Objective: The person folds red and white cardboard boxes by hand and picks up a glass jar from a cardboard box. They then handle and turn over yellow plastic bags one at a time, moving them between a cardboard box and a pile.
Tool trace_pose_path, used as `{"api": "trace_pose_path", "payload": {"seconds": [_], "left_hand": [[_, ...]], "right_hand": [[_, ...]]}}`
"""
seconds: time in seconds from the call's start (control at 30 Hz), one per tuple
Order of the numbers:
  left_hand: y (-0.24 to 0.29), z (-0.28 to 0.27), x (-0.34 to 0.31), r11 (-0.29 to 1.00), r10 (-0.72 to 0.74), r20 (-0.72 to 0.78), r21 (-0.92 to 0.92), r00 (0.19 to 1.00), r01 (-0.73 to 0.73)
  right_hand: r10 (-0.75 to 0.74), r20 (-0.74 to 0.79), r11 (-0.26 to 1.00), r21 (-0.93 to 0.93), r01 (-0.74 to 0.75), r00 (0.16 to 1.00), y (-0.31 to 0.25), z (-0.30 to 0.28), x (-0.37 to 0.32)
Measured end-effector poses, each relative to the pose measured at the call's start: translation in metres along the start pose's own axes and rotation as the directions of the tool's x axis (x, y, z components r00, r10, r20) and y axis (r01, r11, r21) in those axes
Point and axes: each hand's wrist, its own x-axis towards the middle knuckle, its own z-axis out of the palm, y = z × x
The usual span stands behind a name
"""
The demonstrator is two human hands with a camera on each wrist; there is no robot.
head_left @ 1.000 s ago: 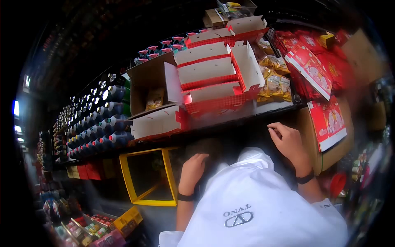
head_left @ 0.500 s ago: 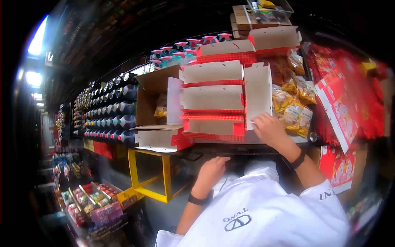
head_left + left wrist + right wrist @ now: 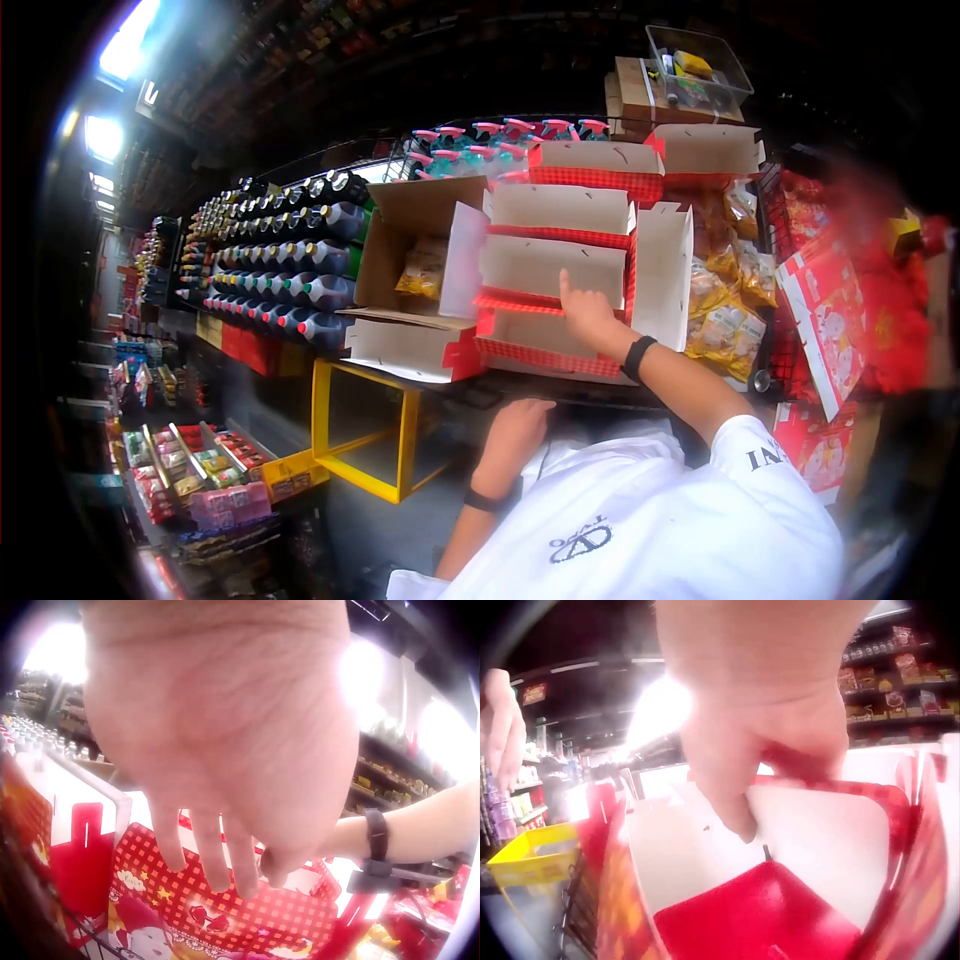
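Several red-checked cardboard boxes with white insides (image 3: 550, 268) stand open side by side on a display. My right hand (image 3: 592, 315) is over the front boxes, index finger extended and the others bent. In the right wrist view the hand (image 3: 761, 742) reaches down over an open box's white inner wall (image 3: 810, 825), holding nothing visible. My left hand (image 3: 515, 440) hangs at the display's front edge. In the left wrist view its fingers (image 3: 214, 859) point down before a red-checked box front (image 3: 217, 919), with nothing in them.
Yellow snack packs (image 3: 725, 335) lie right of the boxes. A brown carton (image 3: 390, 235) holding a snack pack stands left, beyond it rows of dark bottles (image 3: 280, 285). Pink-topped spray bottles (image 3: 470, 155) are behind. A yellow frame (image 3: 405, 450) stands below, and red packaging (image 3: 890, 330) lies far right.
My right hand has risen from beside my body to the right-hand box, then moved left over the front boxes. The left hand stays low. The head view has shifted.
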Motion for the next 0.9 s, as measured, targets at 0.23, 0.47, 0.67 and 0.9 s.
{"api": "trace_pose_path", "payload": {"seconds": [0.23, 0.47, 0.67, 0.9], "left_hand": [[-0.044, -0.024, -0.002, 0.998, 0.044, 0.020, -0.046, 0.999, -0.043], [-0.074, -0.031, -0.023, 0.998, 0.001, -0.093, -0.067, 0.996, -0.007], [-0.085, -0.039, -0.039, 0.993, -0.043, -0.122, -0.117, 0.992, 0.028], [-0.095, -0.052, -0.045, 0.992, -0.060, -0.149, -0.118, 0.987, 0.043]], "right_hand": [[-0.068, 0.068, 0.997, -0.017, 0.069, 0.995, 0.009, 0.004, 0.003], [-0.039, 0.015, 0.998, 0.054, 0.038, 0.999, 0.009, -0.005, 0.013], [-0.063, 0.054, 0.997, -0.032, 0.065, 0.997, -0.012, -0.046, 0.010], [-0.028, -0.105, 0.994, 0.098, 0.038, 0.994, -0.055, -0.205, -0.061]]}}
